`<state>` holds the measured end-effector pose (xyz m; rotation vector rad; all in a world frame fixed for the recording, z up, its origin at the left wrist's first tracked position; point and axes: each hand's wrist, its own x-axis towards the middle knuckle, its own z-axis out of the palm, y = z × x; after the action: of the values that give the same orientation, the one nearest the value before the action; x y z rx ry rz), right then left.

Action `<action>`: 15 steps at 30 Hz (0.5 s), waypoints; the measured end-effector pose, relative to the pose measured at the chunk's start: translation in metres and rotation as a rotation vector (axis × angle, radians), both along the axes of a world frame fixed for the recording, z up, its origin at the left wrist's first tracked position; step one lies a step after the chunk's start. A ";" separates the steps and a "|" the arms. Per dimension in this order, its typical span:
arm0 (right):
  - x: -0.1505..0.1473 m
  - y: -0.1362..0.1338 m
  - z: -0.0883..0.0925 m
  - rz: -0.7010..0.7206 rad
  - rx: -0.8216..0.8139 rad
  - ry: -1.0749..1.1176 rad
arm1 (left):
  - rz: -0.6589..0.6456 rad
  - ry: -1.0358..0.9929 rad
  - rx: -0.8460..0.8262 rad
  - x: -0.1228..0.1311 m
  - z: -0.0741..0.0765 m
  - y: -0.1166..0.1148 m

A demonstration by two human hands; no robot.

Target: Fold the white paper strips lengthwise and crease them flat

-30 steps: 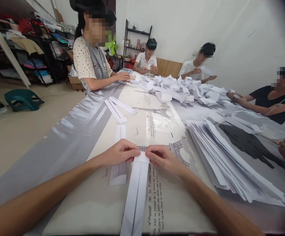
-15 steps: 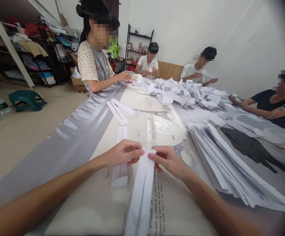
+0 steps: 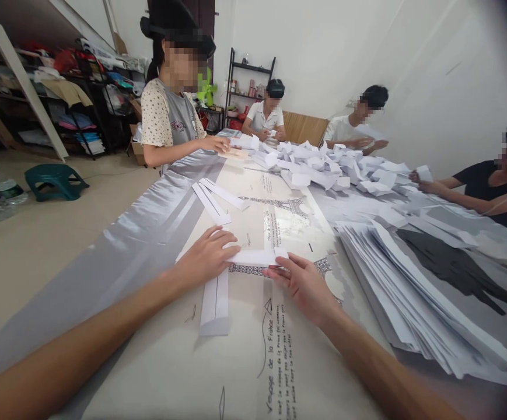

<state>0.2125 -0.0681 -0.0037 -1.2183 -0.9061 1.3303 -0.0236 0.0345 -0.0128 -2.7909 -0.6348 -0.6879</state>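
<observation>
A folded white paper strip (image 3: pixel 255 257) lies crosswise between my hands, low over the printed tablecloth. My left hand (image 3: pixel 209 252) covers its left end, fingers curled over the paper. At the other end, my right hand (image 3: pixel 304 283) pinches the strip between thumb and fingers. Beneath my left wrist and fingers, another folded strip (image 3: pixel 215 306) with a dark line down its middle runs lengthwise on the table. Farther off lie two more strips, a nearer one (image 3: pixel 210 204) and a farther one (image 3: pixel 227 195).
To the right is a fanned stack of white paper (image 3: pixel 406 297), beside a dark cloth-like item (image 3: pixel 450 262). A heap of folded papers (image 3: pixel 323 163) covers the far table. Several people sit or stand around it handling paper. A green stool (image 3: pixel 56 179) stands on the floor at left.
The strip in my hands has turned from pointing toward me to lying crosswise. My left hand has moved forward and left; my right hand has shifted slightly. The person at far right now holds up white paper.
</observation>
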 end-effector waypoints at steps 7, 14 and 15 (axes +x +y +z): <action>0.008 0.000 0.007 0.151 0.029 -0.199 | 0.437 0.148 0.046 -0.052 0.023 0.048; 0.002 -0.002 0.006 0.278 0.059 -0.320 | 0.653 0.122 -0.112 -0.095 0.019 0.074; 0.001 -0.002 0.006 0.292 0.065 -0.337 | 0.669 0.127 -0.090 -0.095 0.020 0.072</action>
<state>0.2135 -0.0704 0.0020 -1.3184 -1.3999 1.3297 -0.1187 0.1068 0.0076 -2.4166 -1.4891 -0.3413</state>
